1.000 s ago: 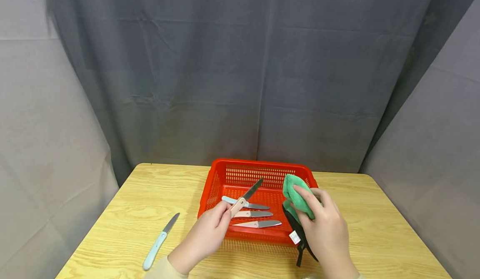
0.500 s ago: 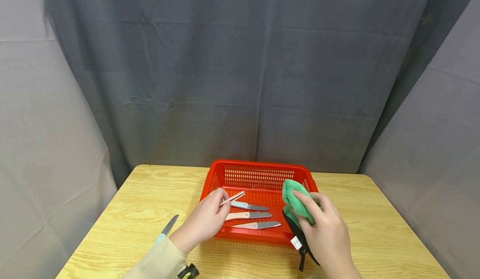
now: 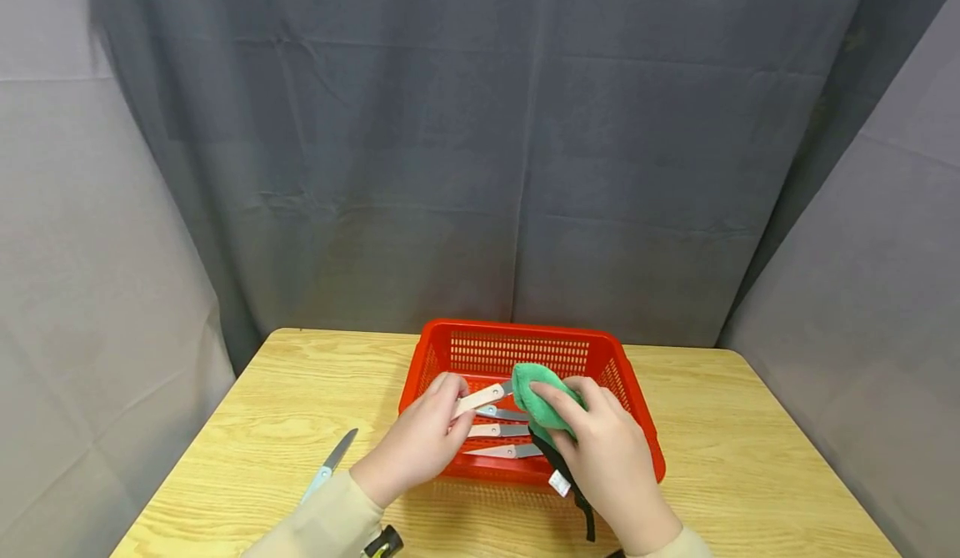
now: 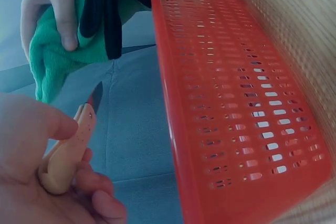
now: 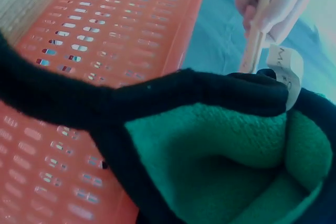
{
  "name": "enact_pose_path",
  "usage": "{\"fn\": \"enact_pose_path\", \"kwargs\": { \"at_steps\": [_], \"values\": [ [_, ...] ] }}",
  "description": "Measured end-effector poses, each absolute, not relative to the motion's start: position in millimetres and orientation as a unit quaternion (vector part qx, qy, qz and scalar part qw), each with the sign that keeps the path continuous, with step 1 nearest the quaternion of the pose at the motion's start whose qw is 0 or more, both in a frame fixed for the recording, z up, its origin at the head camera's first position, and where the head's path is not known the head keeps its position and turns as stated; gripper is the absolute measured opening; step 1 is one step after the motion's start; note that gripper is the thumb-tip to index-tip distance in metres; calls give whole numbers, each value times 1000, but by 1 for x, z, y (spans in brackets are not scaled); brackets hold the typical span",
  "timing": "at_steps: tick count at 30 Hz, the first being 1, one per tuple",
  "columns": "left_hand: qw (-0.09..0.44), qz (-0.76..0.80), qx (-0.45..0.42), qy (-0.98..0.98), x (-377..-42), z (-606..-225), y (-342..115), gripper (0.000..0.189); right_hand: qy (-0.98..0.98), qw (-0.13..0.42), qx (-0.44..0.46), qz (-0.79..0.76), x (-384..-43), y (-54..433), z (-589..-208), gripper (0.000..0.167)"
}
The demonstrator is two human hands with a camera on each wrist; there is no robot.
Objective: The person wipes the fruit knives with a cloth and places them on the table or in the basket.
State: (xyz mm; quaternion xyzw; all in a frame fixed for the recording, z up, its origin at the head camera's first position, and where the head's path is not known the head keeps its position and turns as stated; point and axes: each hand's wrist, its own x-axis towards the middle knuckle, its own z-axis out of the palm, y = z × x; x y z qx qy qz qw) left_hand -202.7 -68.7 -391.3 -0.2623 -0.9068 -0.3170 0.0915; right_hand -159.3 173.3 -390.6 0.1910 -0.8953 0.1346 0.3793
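Note:
My left hand [image 3: 423,433] grips the pale pink handle of a folding knife [image 3: 480,398] above the basket, its blade pointing right. In my right hand [image 3: 609,449] is a folded green cloth [image 3: 536,391] with black trim and a white tag. The cloth overlaps the far part of the blade in the head view, hiding the tip. Seen from the left wrist, the bare blade [image 4: 98,98] stands close beside the cloth [image 4: 58,56]. Under the hands a red slotted basket [image 3: 525,329] holds a pale blue-handled knife [image 3: 501,413] and two pink-handled knives, their ends partly hidden.
Another knife with a light blue handle [image 3: 330,462] lies on the wooden table [image 3: 330,374], left of the basket and partly behind the left sleeve. A black loop [image 3: 588,520] dangles from the cloth. Grey curtains [image 3: 375,166] stand behind the table.
The left hand has rolled the knife, showing first its handle's edge, then its flat side. My right hand has carried the cloth left, over the blade.

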Motion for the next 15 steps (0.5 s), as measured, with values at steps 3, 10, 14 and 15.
{"fn": "enact_pose_path", "kwargs": {
  "at_steps": [3,10,14,15],
  "values": [
    [111,-306,-279,-903,-202,-392,-68,19,-902,364,197,126,-162,170,-390,68],
    [137,-279,-326,-893,-199,-392,-66,25,-904,358,199,119,-165,171,-392,67],
    [149,-267,-336,-891,-198,-392,-66,27,-904,363,190,117,-167,174,-393,67],
    [152,-265,-337,-891,-198,-392,-67,28,-905,364,187,117,-167,175,-393,67]
  ]
}}
